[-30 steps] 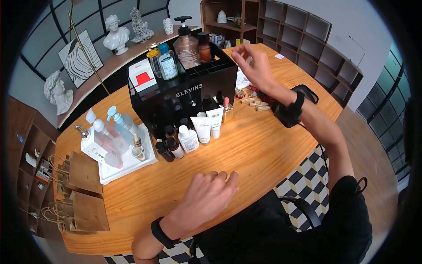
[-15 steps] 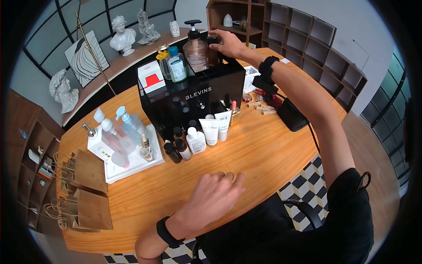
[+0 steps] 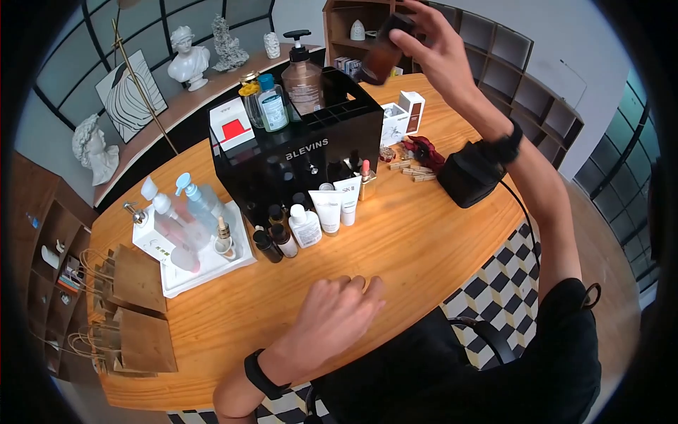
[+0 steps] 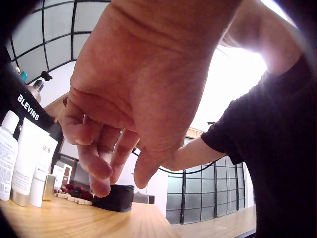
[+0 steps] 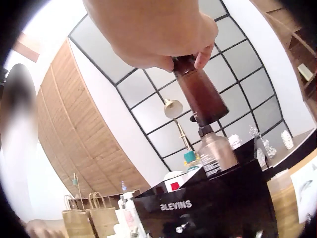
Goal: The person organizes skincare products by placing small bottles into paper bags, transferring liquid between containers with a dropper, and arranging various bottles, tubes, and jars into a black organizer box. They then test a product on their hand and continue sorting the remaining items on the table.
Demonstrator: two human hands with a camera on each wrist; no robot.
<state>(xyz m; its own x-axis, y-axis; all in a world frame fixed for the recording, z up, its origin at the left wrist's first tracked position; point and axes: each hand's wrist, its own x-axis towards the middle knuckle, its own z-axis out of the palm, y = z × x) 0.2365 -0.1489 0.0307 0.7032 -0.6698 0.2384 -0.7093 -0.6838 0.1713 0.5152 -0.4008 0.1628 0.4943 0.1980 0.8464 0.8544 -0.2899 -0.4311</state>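
My right hand pinches a brown bottle by its dark cap, up in the air over the right end of the black organizer box. In the right wrist view the bottle hangs tilted from thumb and fingers. On the box top stand a pump bottle, a bottle with a blue cap, a yellow-topped bottle and a white box with a red patch. My left hand is by the front edge of the table, fingers loosely bent and holding nothing, as the left wrist view shows.
White tubes and small bottles stand before the organizer. A white tray with pump bottles is at left, near brown paper bags. Right of the organizer are a white-and-brown box, wooden pieces and a black pouch.
My right hand reached to the brown bottle in the organizer's top, took it by the cap and lifted it out, up and to the right. The left hand stays in place.
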